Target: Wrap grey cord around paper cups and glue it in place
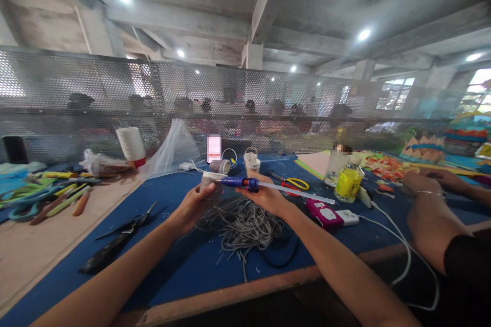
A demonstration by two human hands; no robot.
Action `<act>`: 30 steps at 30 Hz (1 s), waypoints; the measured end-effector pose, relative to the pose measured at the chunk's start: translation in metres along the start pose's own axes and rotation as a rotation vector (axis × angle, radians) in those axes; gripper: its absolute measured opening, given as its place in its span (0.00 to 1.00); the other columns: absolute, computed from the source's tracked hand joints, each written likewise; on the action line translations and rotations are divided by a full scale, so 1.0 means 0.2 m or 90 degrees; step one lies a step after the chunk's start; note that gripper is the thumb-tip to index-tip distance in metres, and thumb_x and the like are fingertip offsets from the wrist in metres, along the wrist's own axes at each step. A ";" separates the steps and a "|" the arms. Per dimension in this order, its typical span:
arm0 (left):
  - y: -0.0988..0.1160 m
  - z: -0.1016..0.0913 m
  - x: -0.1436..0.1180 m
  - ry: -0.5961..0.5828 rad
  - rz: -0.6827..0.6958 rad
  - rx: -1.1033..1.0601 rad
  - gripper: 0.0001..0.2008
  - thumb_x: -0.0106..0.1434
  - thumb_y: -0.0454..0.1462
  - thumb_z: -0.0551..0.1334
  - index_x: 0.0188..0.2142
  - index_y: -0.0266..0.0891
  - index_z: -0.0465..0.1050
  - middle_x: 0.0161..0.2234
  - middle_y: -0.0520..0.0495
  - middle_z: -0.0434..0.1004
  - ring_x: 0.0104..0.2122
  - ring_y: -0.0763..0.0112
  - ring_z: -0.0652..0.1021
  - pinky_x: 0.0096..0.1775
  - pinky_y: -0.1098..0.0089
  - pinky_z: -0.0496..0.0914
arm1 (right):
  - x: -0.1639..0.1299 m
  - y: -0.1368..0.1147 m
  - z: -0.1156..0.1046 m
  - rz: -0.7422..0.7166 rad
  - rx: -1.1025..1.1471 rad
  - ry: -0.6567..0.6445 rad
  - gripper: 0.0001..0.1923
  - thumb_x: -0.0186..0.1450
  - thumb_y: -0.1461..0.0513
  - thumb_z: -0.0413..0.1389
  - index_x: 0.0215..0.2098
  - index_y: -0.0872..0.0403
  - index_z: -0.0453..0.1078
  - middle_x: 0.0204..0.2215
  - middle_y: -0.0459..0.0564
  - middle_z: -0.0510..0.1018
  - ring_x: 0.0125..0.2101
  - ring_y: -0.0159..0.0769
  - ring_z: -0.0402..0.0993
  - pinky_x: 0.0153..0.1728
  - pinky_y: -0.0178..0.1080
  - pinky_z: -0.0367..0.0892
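Observation:
My left hand [197, 204] is closed around a small white-rimmed cup [213, 178], whose side looks partly wrapped in grey cord. In my right hand [268, 196] is a blue hot glue gun [240, 182], its nozzle pointing left at the cup's rim. A long translucent glue stick [295, 192] sticks out of its back end to the right. Beneath both hands lies a tangled heap of grey cord [251, 227]. Just beyond them are a cord-wrapped cup [220, 166] on its side and a small white bucket-shaped cup with a handle [252, 162].
Black-handled pliers [118, 240] lie at left, near scissors [26, 209] and stacked paper cups [130, 145]. Rightward are yellow-handled scissors [297, 184], a bottle of yellow liquid [349, 184], a magenta box [324, 213] and a white cable [402, 245]. Another person's arm [431, 219] rests far right.

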State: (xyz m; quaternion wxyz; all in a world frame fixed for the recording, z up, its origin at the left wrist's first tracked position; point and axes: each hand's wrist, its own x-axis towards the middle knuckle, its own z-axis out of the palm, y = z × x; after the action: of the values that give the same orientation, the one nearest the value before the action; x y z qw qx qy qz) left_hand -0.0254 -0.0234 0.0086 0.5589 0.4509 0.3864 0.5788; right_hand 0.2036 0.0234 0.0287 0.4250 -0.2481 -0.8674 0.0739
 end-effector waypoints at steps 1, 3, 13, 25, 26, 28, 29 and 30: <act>0.00 0.00 0.00 -0.002 -0.003 -0.008 0.22 0.51 0.46 0.69 0.43 0.36 0.74 0.38 0.42 0.78 0.39 0.60 0.77 0.43 0.64 0.69 | 0.00 0.00 0.00 0.003 0.002 0.004 0.16 0.63 0.51 0.55 0.27 0.54 0.62 0.27 0.44 0.65 0.28 0.30 0.60 0.29 0.32 0.58; -0.01 -0.01 0.01 -0.004 -0.010 -0.020 0.23 0.51 0.45 0.70 0.44 0.35 0.74 0.39 0.41 0.78 0.39 0.60 0.77 0.43 0.64 0.69 | 0.00 0.01 0.01 0.010 0.002 0.015 0.16 0.63 0.51 0.55 0.27 0.54 0.62 0.26 0.44 0.64 0.27 0.30 0.60 0.29 0.32 0.58; -0.03 -0.02 0.02 -0.011 -0.020 -0.023 0.23 0.51 0.45 0.69 0.44 0.36 0.74 0.39 0.42 0.79 0.41 0.61 0.77 0.44 0.65 0.69 | 0.00 0.00 0.01 -0.008 -0.015 0.019 0.14 0.63 0.53 0.55 0.27 0.54 0.63 0.28 0.46 0.66 0.28 0.31 0.61 0.29 0.34 0.60; -0.02 -0.02 0.01 -0.021 -0.022 -0.018 0.21 0.53 0.45 0.68 0.44 0.37 0.74 0.40 0.42 0.79 0.41 0.62 0.77 0.44 0.65 0.69 | 0.00 0.02 0.01 -0.017 -0.020 0.016 0.13 0.64 0.54 0.55 0.27 0.54 0.62 0.27 0.45 0.65 0.29 0.31 0.61 0.29 0.34 0.59; -0.02 -0.02 0.01 -0.020 -0.023 -0.018 0.21 0.53 0.45 0.69 0.44 0.37 0.74 0.39 0.42 0.79 0.40 0.62 0.77 0.44 0.65 0.69 | 0.00 0.02 0.01 -0.016 -0.018 0.016 0.13 0.64 0.54 0.55 0.27 0.54 0.62 0.27 0.45 0.65 0.29 0.31 0.61 0.29 0.34 0.59; -0.02 -0.02 0.01 -0.013 -0.024 -0.015 0.22 0.51 0.46 0.69 0.43 0.37 0.75 0.39 0.42 0.79 0.40 0.61 0.77 0.44 0.65 0.70 | 0.00 0.02 0.01 -0.017 -0.017 0.017 0.12 0.64 0.55 0.54 0.27 0.54 0.63 0.27 0.46 0.65 0.29 0.32 0.61 0.29 0.34 0.59; -0.02 -0.02 0.01 -0.010 -0.024 -0.013 0.22 0.51 0.46 0.69 0.43 0.37 0.75 0.39 0.42 0.79 0.40 0.61 0.77 0.44 0.65 0.70 | 0.00 0.01 0.01 -0.018 -0.018 0.018 0.12 0.64 0.55 0.55 0.27 0.54 0.63 0.27 0.46 0.65 0.29 0.32 0.61 0.30 0.34 0.59; -0.02 -0.02 0.01 -0.010 -0.024 -0.012 0.23 0.50 0.46 0.70 0.43 0.37 0.75 0.39 0.42 0.79 0.40 0.60 0.77 0.44 0.65 0.70 | 0.00 0.01 0.01 -0.020 -0.019 0.019 0.12 0.64 0.56 0.55 0.27 0.54 0.63 0.27 0.46 0.65 0.29 0.32 0.61 0.30 0.35 0.59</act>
State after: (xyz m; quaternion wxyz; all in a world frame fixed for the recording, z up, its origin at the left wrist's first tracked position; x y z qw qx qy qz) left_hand -0.0274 -0.0207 0.0044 0.5767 0.4427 0.3850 0.5685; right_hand 0.2037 0.0256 0.0263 0.4354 -0.2417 -0.8657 0.0507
